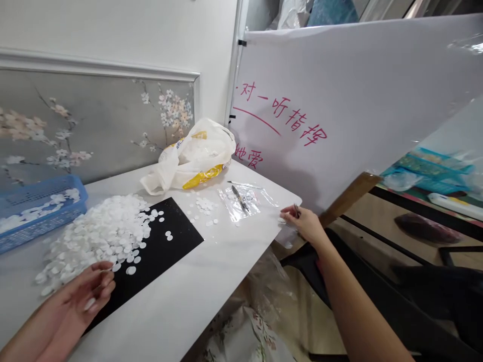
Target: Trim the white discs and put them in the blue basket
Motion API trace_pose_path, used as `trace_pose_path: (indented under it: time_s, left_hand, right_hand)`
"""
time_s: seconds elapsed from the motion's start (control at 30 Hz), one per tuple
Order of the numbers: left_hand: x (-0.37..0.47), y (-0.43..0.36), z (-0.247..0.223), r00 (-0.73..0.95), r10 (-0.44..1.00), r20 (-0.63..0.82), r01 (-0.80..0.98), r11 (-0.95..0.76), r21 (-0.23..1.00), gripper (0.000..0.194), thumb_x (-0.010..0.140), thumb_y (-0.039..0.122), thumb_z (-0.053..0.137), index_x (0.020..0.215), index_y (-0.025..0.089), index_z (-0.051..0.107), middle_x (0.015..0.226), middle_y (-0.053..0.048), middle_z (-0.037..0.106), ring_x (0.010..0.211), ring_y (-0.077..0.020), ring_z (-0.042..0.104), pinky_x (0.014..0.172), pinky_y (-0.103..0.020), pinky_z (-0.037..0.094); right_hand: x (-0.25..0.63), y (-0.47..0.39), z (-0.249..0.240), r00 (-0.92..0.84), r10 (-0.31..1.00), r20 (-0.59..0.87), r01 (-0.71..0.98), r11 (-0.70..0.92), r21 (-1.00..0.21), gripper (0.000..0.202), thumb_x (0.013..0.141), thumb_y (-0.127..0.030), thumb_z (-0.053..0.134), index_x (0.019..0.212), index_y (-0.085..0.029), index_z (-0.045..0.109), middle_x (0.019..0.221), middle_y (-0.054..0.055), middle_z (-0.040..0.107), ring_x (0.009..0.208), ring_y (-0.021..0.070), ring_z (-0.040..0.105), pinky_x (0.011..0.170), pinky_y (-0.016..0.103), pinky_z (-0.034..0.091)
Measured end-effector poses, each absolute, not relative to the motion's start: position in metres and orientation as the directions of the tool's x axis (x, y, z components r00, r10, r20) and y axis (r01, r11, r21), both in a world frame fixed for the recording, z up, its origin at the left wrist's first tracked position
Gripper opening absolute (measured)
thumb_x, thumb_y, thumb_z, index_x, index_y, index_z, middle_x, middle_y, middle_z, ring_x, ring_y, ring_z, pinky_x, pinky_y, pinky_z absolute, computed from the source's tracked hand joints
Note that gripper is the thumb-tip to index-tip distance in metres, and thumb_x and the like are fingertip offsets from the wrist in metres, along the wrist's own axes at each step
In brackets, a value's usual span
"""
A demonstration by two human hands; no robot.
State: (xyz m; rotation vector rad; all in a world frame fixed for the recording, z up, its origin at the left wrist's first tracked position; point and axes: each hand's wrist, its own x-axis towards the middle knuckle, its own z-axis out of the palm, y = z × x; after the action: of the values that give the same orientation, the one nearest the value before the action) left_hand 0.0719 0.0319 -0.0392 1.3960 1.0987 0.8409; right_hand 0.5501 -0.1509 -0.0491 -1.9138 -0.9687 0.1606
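Note:
My left hand (96,286) is closed at the near edge of a heap of small round white discs (109,226), with one white disc (89,303) held in its curled fingers. The heap spills onto a black mat (166,261), where several discs lie loose. At the table's right edge, my right hand (302,223) is closed around a slim dark tool (297,211), whose exact kind is hidden by the fingers. A white disc (281,220) is at its fingertips; whether they grip it, I cannot tell.
A blue basket (41,208) with more discs stands at left. A white and yellow plastic bag (196,156) sits at the back. A clear packet (249,201) lies under a dark pen-like tool (239,197). A whiteboard (358,90) with red writing stands beyond the white table (234,251).

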Motion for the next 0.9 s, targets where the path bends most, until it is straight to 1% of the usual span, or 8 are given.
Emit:
trace_pose_path:
  time_s: [0.1,0.27,0.4,0.53,0.63,0.7,0.8,0.9]
  left_hand:
    - [0.069,0.026,-0.038,0.330,0.881,-0.338,-0.094,0.387,0.917,0.028,0.061,0.010,0.063,0.086,0.023,0.069,0.077,-0.001,0.068,0.073,-0.0153,0.065,0.060,-0.023,0.056]
    - [0.074,0.006,-0.029,0.233,0.838,-0.493,-0.196,0.537,0.821,0.039,0.060,0.000,0.064,0.095,0.017,0.061,0.088,-0.003,0.068,0.091,-0.0121,0.065,0.083,-0.018,0.052]
    - [0.072,-0.003,-0.035,0.408,0.850,-0.333,-0.136,0.418,0.898,0.028,0.072,0.019,0.070,0.097,0.017,0.057,0.103,-0.006,0.064,0.109,-0.0214,0.059,0.101,-0.035,0.044]
    - [0.074,-0.004,-0.049,0.440,0.869,-0.229,-0.013,0.261,0.965,0.022,0.078,0.028,0.065,0.095,0.017,0.058,0.103,-0.006,0.063,0.109,-0.0240,0.059,0.100,-0.042,0.042]
    - [0.078,-0.003,-0.057,0.452,0.871,-0.194,0.029,0.203,0.979,0.018,0.080,0.027,0.061,0.095,0.017,0.058,0.102,-0.006,0.063,0.110,-0.0223,0.059,0.102,-0.041,0.041]
    - [0.079,-0.005,-0.060,0.470,0.861,-0.197,0.045,0.199,0.979,0.017,0.081,0.023,0.059,0.097,0.017,0.058,0.104,-0.006,0.064,0.110,-0.0212,0.059,0.102,-0.039,0.040]
    - [0.079,-0.006,-0.063,0.482,0.857,-0.183,0.067,0.172,0.983,0.018,0.082,0.017,0.053,0.099,0.018,0.059,0.106,-0.006,0.064,0.109,-0.0194,0.059,0.102,-0.038,0.040]
    - [0.076,-0.005,-0.067,0.467,0.879,-0.098,0.126,0.044,0.991,0.021,0.082,0.012,0.050,0.098,0.019,0.061,0.108,-0.006,0.062,0.108,-0.0183,0.059,0.101,-0.038,0.042]
  right_hand:
    - [0.540,-0.155,-0.058,0.619,0.742,0.257,0.645,-0.294,-0.705,0.031,0.059,-0.046,0.072,0.068,-0.018,0.065,0.058,-0.001,0.049,0.050,0.0127,0.045,0.051,0.026,0.035]
    - [0.552,-0.156,-0.065,0.411,0.885,0.218,0.752,-0.194,-0.629,0.029,0.063,-0.045,0.070,0.051,-0.021,0.059,0.052,0.007,0.053,0.042,0.0164,0.047,0.042,0.030,0.034]
    - [0.553,-0.144,-0.061,0.203,0.957,0.205,0.835,-0.060,-0.546,0.028,0.067,-0.042,0.065,0.051,-0.024,0.051,0.040,0.004,0.048,0.031,0.0151,0.039,0.034,0.030,0.028]
    - [0.466,-0.099,-0.037,0.055,0.991,0.125,0.812,0.028,-0.583,0.017,0.076,-0.033,0.058,0.064,-0.022,0.051,0.054,0.004,0.055,0.046,0.0162,0.049,0.043,0.029,0.037]
    - [0.363,-0.050,-0.032,-0.246,0.966,-0.082,0.689,0.115,-0.716,0.009,0.081,-0.016,0.049,0.073,-0.019,0.050,0.066,0.000,0.057,0.059,0.0129,0.050,0.052,0.024,0.037]
    - [0.309,-0.022,-0.038,-0.391,0.917,-0.085,0.608,0.188,-0.771,0.008,0.081,-0.015,0.053,0.074,-0.018,0.050,0.069,-0.001,0.055,0.062,0.0113,0.049,0.054,0.022,0.037]
    - [0.273,0.006,-0.054,-0.464,0.884,-0.060,0.574,0.248,-0.780,0.009,0.078,-0.014,0.060,0.072,-0.016,0.054,0.074,-0.001,0.054,0.068,0.0114,0.051,0.061,0.022,0.038]
    - [0.278,0.015,-0.061,-0.436,0.900,-0.019,0.577,0.263,-0.773,0.009,0.087,-0.017,0.051,0.079,-0.016,0.057,0.083,0.003,0.054,0.075,0.0128,0.052,0.070,0.025,0.040]
